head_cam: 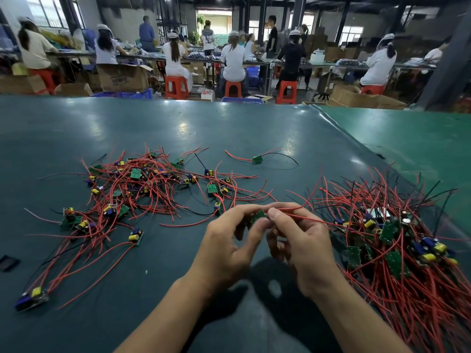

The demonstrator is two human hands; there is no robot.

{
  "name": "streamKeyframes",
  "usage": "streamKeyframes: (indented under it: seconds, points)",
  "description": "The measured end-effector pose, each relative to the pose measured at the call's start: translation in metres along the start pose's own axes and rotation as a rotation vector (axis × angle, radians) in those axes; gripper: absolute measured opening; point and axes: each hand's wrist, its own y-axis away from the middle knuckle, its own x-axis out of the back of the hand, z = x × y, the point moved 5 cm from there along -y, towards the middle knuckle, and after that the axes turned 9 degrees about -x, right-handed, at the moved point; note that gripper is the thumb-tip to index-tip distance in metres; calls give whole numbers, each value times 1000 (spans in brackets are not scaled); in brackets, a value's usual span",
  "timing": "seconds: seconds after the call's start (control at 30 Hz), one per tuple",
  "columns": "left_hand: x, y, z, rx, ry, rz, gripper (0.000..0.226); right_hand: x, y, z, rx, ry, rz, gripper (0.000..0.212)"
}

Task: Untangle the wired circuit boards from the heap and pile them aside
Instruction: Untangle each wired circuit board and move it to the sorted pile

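Note:
A tangled heap of small green circuit boards (142, 184) with red and black wires spreads over the table's left and middle. A denser pile of wired boards (397, 240) lies at the right. Both hands meet above the table's near middle. My left hand (229, 245) pinches a small green board (258, 216) between thumb and fingers. My right hand (300, 240) pinches that board's red wire (305, 217), which runs right toward the pile. One wired board (257, 159) lies alone farther back.
The dark green table mat (178, 128) stretches far back; a lighter green mat (407, 138) adjoins at the right. A dark flat object (7, 262) lies at the left edge. Beyond the table, several people sit on red stools at workbenches among cardboard boxes.

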Motion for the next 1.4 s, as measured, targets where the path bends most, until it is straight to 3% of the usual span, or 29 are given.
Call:
streamKeyframes:
  seconds: [0.07,0.13,0.27,0.5,0.63,0.93,1.1,1.27,1.4]
  points:
    - [2,0,-5,-3,-48,53,22,0,-2,6,-125,-57,-38,21]
    - [3,0,-8,-14,-79,83,20,-4,-3,11,-193,-138,-65,8]
    - [4,0,-9,-33,-94,64,17,-6,-5,21,-280,-178,-23,13]
    - [0,0,-12,-24,-75,31,16,6,-11,18,-206,-145,103,5]
    - [1,0,-12,-25,-92,48,14,12,-15,14,-155,-110,180,22]
    - [11,-2,-8,-75,-92,69,10,32,-21,-2,-68,-289,318,26]
    - [11,-1,-7,-108,-100,25,8,33,-23,6,-386,-621,166,30]
    - [14,0,-11,-110,-82,56,8,36,-25,-3,-294,-539,158,26]
    - [12,0,-9,-153,-137,22,7,36,-25,-2,-319,-689,162,28]
